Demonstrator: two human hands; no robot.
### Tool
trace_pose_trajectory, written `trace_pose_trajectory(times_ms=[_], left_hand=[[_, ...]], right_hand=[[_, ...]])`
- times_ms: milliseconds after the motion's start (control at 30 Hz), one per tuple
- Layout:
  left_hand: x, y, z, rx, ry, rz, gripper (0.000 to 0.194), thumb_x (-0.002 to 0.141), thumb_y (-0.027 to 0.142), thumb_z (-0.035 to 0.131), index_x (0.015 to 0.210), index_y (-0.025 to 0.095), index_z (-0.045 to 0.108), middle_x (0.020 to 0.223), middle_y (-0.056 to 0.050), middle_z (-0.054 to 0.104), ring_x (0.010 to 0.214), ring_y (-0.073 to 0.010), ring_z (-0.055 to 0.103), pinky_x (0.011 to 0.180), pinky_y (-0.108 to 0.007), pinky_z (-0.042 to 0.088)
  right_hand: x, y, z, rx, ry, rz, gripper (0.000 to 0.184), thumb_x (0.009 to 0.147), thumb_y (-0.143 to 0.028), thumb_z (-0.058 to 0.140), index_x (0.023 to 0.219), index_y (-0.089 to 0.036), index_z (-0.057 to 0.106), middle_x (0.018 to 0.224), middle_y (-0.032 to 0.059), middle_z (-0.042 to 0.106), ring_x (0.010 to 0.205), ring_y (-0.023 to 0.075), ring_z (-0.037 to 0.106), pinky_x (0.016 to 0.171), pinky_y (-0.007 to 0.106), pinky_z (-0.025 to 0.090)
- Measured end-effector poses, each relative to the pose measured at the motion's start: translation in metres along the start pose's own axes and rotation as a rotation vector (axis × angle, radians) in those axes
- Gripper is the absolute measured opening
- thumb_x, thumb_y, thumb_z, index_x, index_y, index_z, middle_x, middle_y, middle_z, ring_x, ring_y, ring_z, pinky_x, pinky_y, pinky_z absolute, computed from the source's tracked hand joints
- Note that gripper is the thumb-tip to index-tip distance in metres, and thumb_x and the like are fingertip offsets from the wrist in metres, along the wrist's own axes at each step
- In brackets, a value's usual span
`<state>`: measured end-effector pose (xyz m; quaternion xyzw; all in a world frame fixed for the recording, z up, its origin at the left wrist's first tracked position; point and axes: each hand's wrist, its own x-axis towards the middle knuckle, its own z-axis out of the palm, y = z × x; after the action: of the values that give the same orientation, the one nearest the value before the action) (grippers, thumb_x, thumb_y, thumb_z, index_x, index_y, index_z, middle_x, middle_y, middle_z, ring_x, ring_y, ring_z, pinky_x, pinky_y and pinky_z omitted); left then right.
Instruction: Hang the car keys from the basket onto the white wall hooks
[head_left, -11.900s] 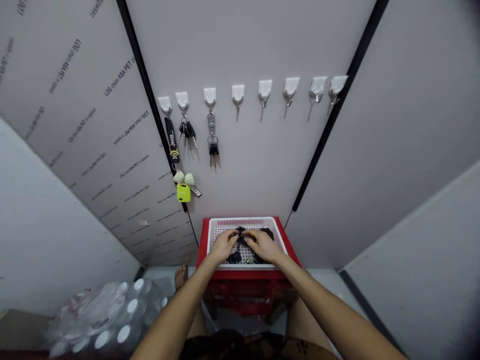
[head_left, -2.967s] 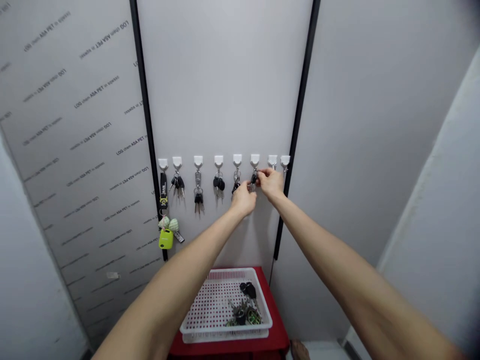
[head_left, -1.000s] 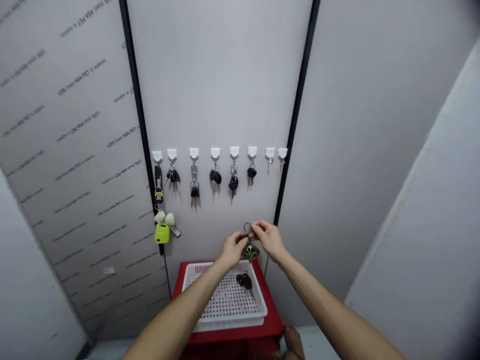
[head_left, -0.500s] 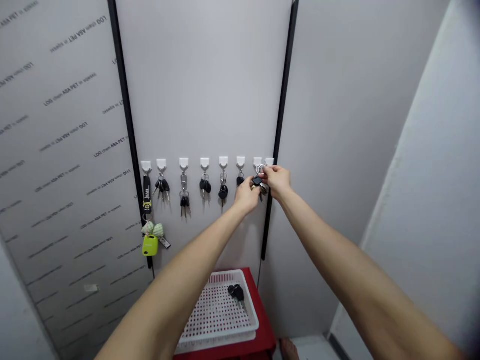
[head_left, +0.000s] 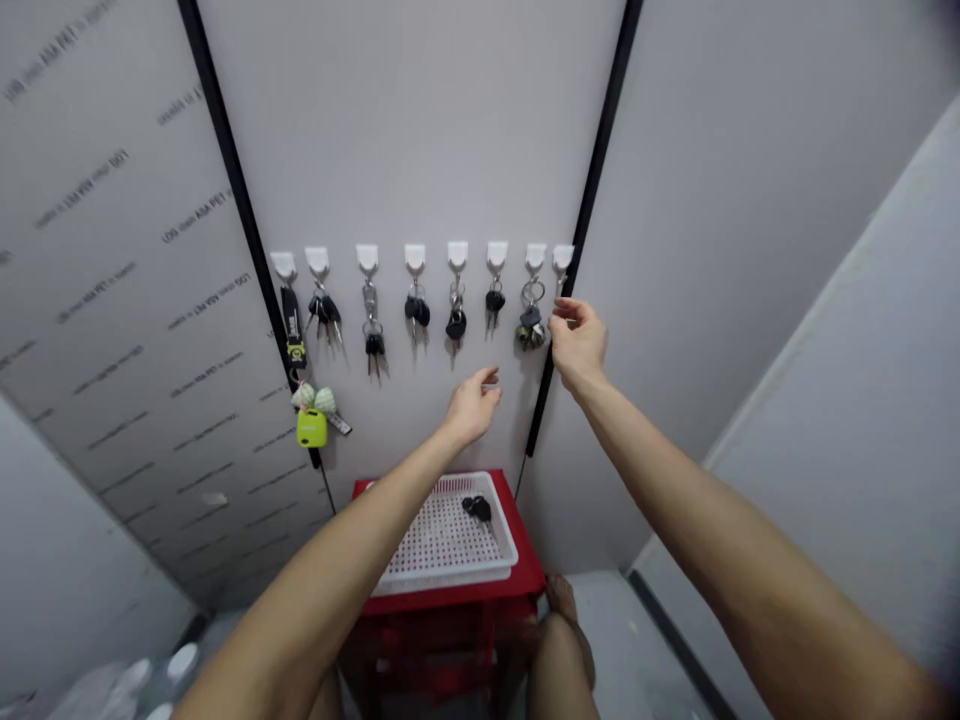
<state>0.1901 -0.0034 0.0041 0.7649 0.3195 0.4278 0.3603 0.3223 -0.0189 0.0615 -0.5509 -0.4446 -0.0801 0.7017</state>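
My right hand is raised beside the rightmost hook, fingers loosely bent and nothing visible in them. Just left of it, a key bunch with a dark tag and a round green charm hangs by its ring from a white wall hook. My left hand is lower, in front of the wall, with fingers apart and holding nothing. Below, a bunch of black-headed keys lies in the white plastic basket.
Several other key bunches hang along the row, among them black-headed keys and a strap with a lime-green tag. The basket stands on a red-covered stool. Clear bottles are on the floor at lower left.
The key bunch with the green charm went from the basket area onto the second hook from the right. Both hands have let go of it, and the left has dropped lower.
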Motion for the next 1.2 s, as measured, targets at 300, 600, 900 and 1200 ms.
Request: trace_pose_trajectory(times_ms=[300, 600, 900, 1200], left_hand=[[-0.105, -0.110, 0.010, 0.152, -0.128, -0.280, 0.028, 0.067, 0.011, 0.039, 0.092, 0.011, 0.051, 0.093, -0.008, 0.057, 0.085, -0.0117, 0.051, 0.078, -0.023, 0.037], [-0.117, -0.126, 0.008, 0.314, -0.239, -0.358, 0.028, 0.066, 0.013, 0.039, 0.090, 0.011, 0.053, 0.091, -0.007, 0.057, 0.082, -0.0122, 0.051, 0.077, -0.021, 0.036], [-0.118, -0.132, 0.009, 0.312, -0.236, -0.357, 0.028, 0.066, 0.013, 0.039, 0.090, 0.010, 0.053, 0.090, -0.008, 0.057, 0.081, -0.0113, 0.051, 0.076, -0.020, 0.036], [-0.119, -0.129, 0.008, 0.322, -0.228, -0.369, 0.031, 0.064, 0.011, 0.037, 0.089, 0.009, 0.053, 0.090, -0.008, 0.058, 0.083, -0.0124, 0.050, 0.077, -0.021, 0.035]], right_hand=[[-0.174, 0.071, -0.010, -0.642, -1.112, -0.215, 0.021, 0.064, -0.013, 0.042, 0.078, -0.015, 0.058, 0.080, 0.0070, 0.058, 0.078, 0.0173, 0.047, 0.067, 0.028, 0.034], [-0.184, 0.079, 0.008, -0.959, -1.230, -0.418, 0.023, 0.071, -0.014, 0.035, 0.072, -0.015, 0.058, 0.080, 0.0083, 0.057, 0.084, 0.0210, 0.041, 0.071, 0.035, 0.026], [-0.193, 0.073, 0.010, -0.972, -1.306, -0.346, 0.024, 0.068, -0.017, 0.036, 0.077, -0.013, 0.058, 0.082, 0.0108, 0.057, 0.084, 0.0215, 0.044, 0.074, 0.035, 0.024], [-0.198, 0.068, 0.006, -0.903, -1.261, -0.345, 0.026, 0.067, -0.022, 0.036, 0.078, -0.013, 0.058, 0.083, 0.0105, 0.057, 0.085, 0.0215, 0.044, 0.076, 0.036, 0.022]])
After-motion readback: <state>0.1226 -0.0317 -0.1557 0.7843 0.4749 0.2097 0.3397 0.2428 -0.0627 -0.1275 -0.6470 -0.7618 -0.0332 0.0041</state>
